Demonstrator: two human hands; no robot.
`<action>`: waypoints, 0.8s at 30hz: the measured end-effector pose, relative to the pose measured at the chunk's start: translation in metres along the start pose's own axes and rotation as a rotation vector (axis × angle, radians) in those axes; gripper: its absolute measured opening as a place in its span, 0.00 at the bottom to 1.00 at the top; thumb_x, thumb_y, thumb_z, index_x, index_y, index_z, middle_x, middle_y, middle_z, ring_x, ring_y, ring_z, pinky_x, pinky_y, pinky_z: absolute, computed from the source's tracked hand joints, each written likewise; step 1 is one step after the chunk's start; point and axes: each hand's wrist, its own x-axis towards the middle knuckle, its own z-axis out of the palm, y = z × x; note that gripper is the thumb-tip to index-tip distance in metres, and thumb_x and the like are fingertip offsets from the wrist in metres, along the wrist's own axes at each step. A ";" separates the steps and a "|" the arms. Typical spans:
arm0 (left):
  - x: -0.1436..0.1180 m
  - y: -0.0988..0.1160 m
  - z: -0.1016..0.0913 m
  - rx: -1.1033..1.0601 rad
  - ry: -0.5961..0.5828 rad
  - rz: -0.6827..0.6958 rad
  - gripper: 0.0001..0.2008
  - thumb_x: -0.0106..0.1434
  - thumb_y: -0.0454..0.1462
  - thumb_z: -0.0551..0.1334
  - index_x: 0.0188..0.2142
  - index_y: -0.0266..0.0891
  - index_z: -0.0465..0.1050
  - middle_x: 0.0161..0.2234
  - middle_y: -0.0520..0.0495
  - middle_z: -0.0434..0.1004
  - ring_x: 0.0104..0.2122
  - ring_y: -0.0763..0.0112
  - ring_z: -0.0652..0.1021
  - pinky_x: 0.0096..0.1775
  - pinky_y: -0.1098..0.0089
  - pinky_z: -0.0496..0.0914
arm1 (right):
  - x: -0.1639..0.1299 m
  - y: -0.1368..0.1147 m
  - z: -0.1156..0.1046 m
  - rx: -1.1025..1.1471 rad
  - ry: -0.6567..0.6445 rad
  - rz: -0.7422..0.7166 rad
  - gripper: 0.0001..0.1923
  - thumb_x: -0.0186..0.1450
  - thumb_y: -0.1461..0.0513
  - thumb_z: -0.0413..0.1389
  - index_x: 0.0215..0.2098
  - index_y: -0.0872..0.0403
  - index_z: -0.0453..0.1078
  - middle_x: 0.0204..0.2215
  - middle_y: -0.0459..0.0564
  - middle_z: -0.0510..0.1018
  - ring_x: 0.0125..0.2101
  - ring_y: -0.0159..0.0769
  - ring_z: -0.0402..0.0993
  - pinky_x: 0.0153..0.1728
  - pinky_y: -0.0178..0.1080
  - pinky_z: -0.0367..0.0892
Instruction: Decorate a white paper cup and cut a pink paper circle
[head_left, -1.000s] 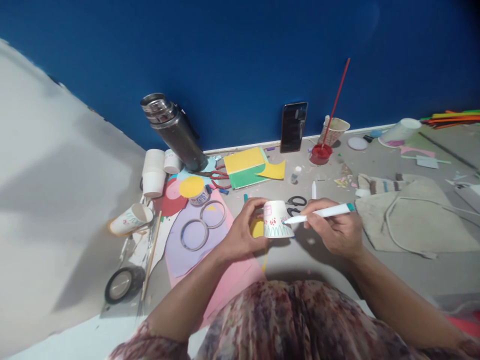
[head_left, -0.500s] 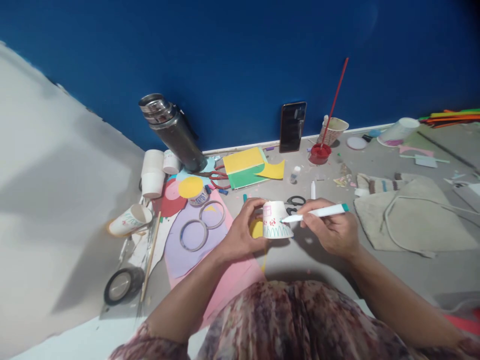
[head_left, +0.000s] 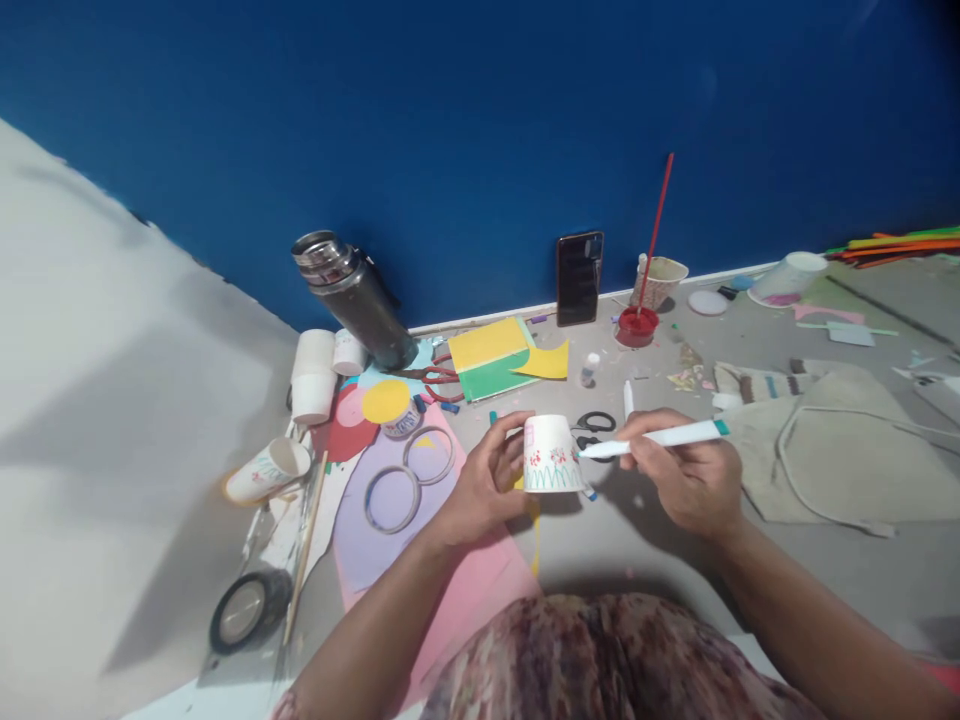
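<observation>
Against the deep blue wall, the grey surface [head_left: 660, 560] is strewn with craft scraps. Just above it, an upturned paper cup [head_left: 551, 455] sits gripped in the left hand [head_left: 484, 480], fingers wrapped round its side. The right hand [head_left: 694, 480] pinches a teal-capped marker [head_left: 652, 438], whose tip has stayed on the cup's wall beside the red marks, so the drawing continues. Black scissors [head_left: 596, 422] lie just behind.

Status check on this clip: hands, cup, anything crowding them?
Left hand grips upturned paper cup. Right hand holds marker, tip at cup's side. Black scissors lie just behind, apart from the cup.
</observation>
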 end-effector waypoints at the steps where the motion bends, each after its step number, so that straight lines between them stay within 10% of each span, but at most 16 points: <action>1: 0.000 0.000 0.000 -0.001 -0.004 0.001 0.42 0.51 0.42 0.81 0.62 0.49 0.66 0.60 0.39 0.73 0.63 0.50 0.75 0.62 0.52 0.71 | 0.000 0.000 0.000 0.004 -0.001 -0.002 0.08 0.67 0.65 0.59 0.31 0.51 0.78 0.20 0.44 0.80 0.19 0.33 0.76 0.22 0.32 0.71; 24: -0.001 0.001 0.003 -0.056 -0.028 -0.007 0.41 0.51 0.38 0.81 0.61 0.49 0.67 0.58 0.40 0.75 0.60 0.53 0.77 0.61 0.54 0.71 | -0.001 0.000 0.003 0.028 -0.018 -0.042 0.06 0.67 0.65 0.60 0.34 0.52 0.78 0.20 0.43 0.81 0.19 0.31 0.77 0.22 0.31 0.72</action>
